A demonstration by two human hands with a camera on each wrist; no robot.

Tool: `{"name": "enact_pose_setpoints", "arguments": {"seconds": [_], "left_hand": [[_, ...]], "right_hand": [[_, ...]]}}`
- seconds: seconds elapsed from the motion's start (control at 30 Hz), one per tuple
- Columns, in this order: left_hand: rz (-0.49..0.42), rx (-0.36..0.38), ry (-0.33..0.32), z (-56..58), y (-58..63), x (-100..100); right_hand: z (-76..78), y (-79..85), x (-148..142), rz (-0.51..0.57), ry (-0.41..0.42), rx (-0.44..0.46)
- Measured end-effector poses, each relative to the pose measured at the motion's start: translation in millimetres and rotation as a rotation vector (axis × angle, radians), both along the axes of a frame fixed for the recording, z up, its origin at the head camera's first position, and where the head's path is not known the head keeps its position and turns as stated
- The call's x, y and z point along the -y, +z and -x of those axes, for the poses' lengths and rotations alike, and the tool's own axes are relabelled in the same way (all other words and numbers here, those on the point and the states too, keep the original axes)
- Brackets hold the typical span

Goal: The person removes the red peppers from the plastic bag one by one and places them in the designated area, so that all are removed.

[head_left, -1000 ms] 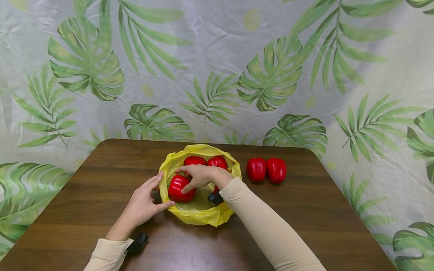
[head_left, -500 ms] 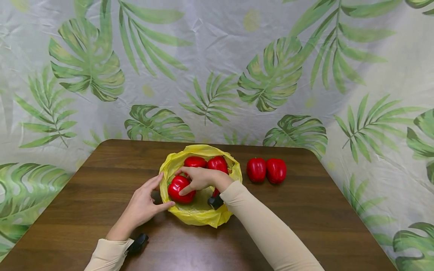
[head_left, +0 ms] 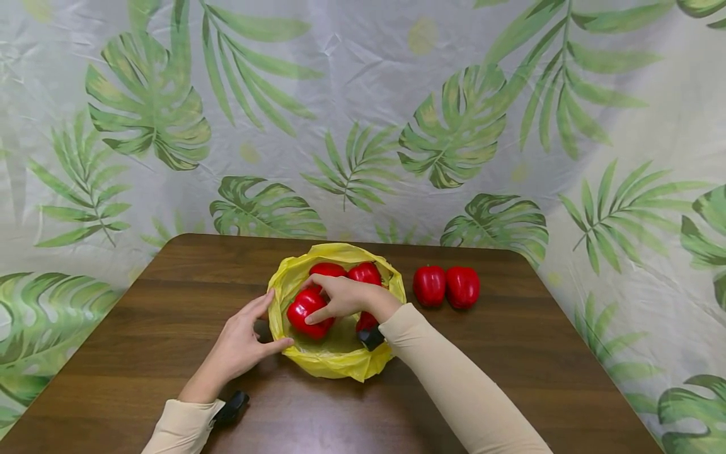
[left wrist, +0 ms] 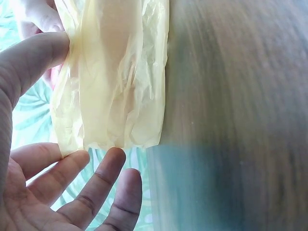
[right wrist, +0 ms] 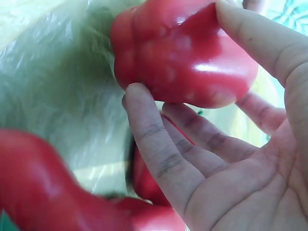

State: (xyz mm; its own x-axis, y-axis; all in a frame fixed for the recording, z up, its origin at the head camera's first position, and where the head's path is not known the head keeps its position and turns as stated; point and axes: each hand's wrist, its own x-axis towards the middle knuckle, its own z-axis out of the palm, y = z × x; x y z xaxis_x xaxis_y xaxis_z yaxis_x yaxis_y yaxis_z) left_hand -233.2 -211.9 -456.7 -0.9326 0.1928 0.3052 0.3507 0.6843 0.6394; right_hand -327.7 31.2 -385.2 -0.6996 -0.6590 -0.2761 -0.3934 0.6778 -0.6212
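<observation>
Inside a yellow plastic bag (head_left: 340,367) with its top spread wide, my right hand (head_left: 338,297) grips a glossy red bell pepper (head_left: 303,310). The right wrist view shows the thumb on one side of this pepper (right wrist: 187,53) and fingers on the other. Several more red bell peppers lie in the bag, among them one at the back (head_left: 327,269) and another (head_left: 365,272) beside it. My left hand (head_left: 235,340) rests against the bag's left side, thumb and fingers spread. In the left wrist view its relaxed fingers (left wrist: 110,168) touch the bag's edge (left wrist: 106,96).
Two more red bell peppers, a left one (head_left: 429,285) and a right one (head_left: 462,287), stand side by side on the brown wooden table (head_left: 510,366), right of the bag. A leaf-patterned curtain (head_left: 363,94) hangs behind the table.
My right hand has shifted the gripped pepper slightly to the right and away from the bag's left wall. The left hand has stayed at the bag's side.
</observation>
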Motion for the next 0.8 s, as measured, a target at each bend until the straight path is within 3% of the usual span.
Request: {"name": "enact_pose_setpoints", "arguments": {"seconds": [0.2,0.43,0.67,0.8], "left_hand": [[0.002,-0.006,0.000,0.1,-0.3,-1],[0.011,-0.004,0.005,-1.4,-1.0,-1],[0.016,-0.004,0.012,-0.9,-1.3,-2],[0.019,-0.003,0.016,-0.2,-0.4,-2]], "right_hand": [[-0.1,7.1,-16,0.008,-0.013,-0.003],[-0.2,14.3,-34,0.067,-0.041,0.052],[3.0,20.4,-50,0.039,-0.054,-0.047],[4.9,24.1,-57,0.073,-0.068,-0.018]]}}
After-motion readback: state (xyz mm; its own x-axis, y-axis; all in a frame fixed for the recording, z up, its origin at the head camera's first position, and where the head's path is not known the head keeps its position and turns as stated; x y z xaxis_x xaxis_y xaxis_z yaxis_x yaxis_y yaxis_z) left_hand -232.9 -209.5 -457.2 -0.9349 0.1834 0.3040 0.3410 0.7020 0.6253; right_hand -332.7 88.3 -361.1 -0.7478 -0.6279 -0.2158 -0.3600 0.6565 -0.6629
